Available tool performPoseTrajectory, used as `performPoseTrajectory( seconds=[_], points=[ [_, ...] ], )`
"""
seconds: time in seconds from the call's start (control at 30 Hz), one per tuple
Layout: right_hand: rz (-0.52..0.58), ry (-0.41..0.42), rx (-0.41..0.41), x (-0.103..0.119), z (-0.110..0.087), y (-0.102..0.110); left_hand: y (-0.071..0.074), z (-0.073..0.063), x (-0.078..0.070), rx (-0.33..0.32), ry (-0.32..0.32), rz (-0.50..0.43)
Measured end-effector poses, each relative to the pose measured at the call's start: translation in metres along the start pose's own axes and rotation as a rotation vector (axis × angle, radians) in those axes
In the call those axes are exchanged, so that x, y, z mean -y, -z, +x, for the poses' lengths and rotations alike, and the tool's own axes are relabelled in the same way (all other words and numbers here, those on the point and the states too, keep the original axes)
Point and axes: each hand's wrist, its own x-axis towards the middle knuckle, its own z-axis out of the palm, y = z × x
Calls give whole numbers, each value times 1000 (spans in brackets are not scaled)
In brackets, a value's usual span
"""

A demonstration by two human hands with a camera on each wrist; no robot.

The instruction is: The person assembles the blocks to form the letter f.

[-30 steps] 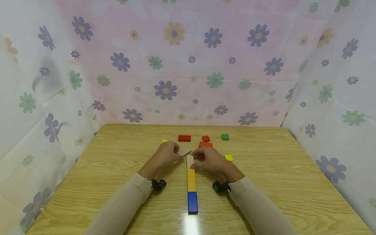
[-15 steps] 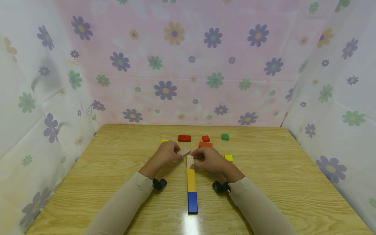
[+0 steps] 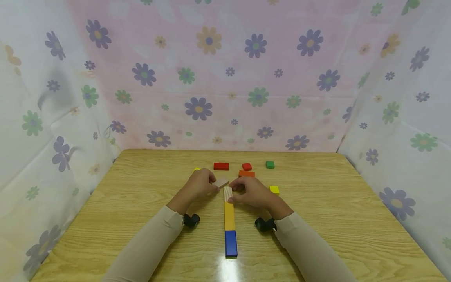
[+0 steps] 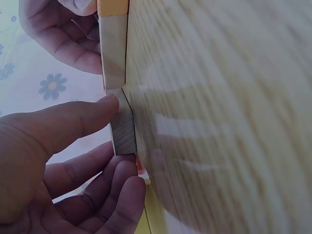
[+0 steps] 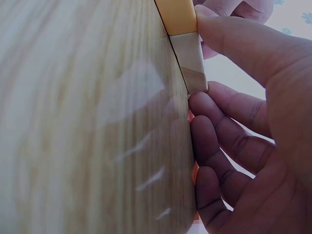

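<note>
A row of wooden blocks runs away from me on the table (image 3: pixel 141 243): a blue block (image 3: pixel 231 243) nearest, then an orange-yellow block (image 3: pixel 230 216), then a plain wood block (image 3: pixel 227 194). My right hand (image 3: pixel 251 192) grips that plain block, thumb by its joint with the orange-yellow one and fingertips at its far end. With thumb and fingers my left hand (image 3: pixel 199 184) pinches a second plain wood block (image 3: pixel 221 182), angled at the row's far end. In the left wrist view this second block (image 4: pixel 124 129) lies right at the end of the first plain block (image 4: pixel 114 51).
Beyond the hands lie a dark red block (image 3: pixel 221 166), a small red block (image 3: pixel 247 167), an orange-red block (image 3: pixel 246 173) and a green block (image 3: pixel 270 165). One yellow block (image 3: pixel 274 190) sits right of my right hand; another yellow block (image 3: pixel 197 169) shows partly behind my left.
</note>
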Motion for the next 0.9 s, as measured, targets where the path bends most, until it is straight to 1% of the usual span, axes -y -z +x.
performPoseTrajectory(
  seconds=[0.13, 0.3, 0.5, 0.73, 0.9],
  points=[
    [-2, 3, -1, -1, 1, -1, 1, 0, 0, 3, 0, -1],
    [-4, 11, -4, -3, 1, -1, 3, 0, 0, -9, 7, -4],
    [-8, 16, -3, -3, 2, -1, 7, -3, 1, -14, -2, -2],
    [-2, 8, 0, -3, 1, -1, 12, -6, 3, -25, 27, -11],
    [-2, 13, 2, -4, 1, -1, 16, -7, 5, -39, 25, -14]
  ],
)
